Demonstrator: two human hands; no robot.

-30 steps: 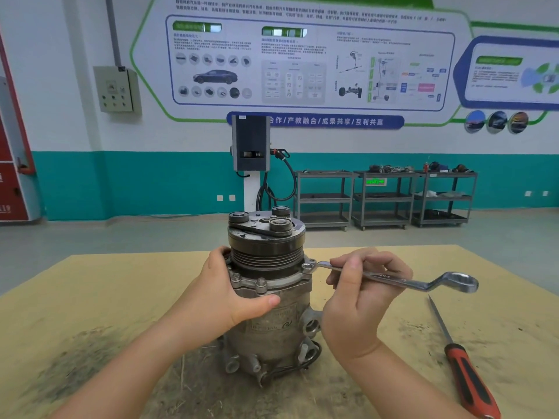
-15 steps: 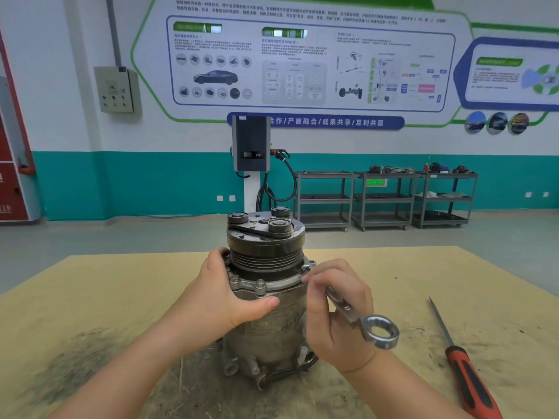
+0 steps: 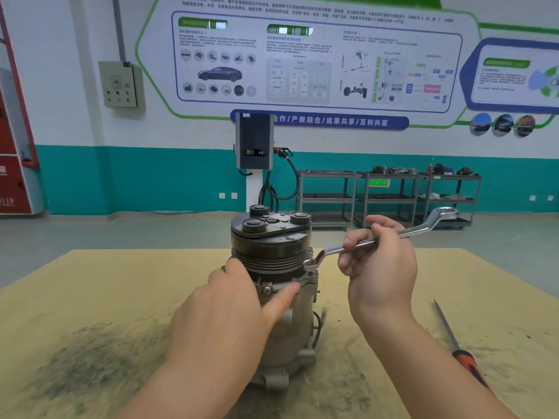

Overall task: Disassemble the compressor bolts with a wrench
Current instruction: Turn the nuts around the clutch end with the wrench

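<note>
A grey metal compressor (image 3: 273, 255) with a black pulley on top stands upright in the middle of the yellow table (image 3: 90, 282). My left hand (image 3: 230, 306) wraps its body from the left, thumb lying across the flange near a bolt (image 3: 267, 288). My right hand (image 3: 379, 261) grips the shank of a silver ring wrench (image 3: 423, 228). The wrench's near end sits on a flange bolt (image 3: 311, 264) at the compressor's right side. Its far ring end points up and away to the right.
A red-handled screwdriver (image 3: 453, 343) lies on the table to the right, partly behind my right forearm. Dark metal dust (image 3: 87, 358) stains the table at front left. Grey shelving carts (image 3: 390, 198) and a charger post (image 3: 254, 143) stand against the far wall.
The wrench handle swung from pointing down toward me to pointing up and away to the right. The compressor has turned a little on the table, and my left thumb shifted along the flange.
</note>
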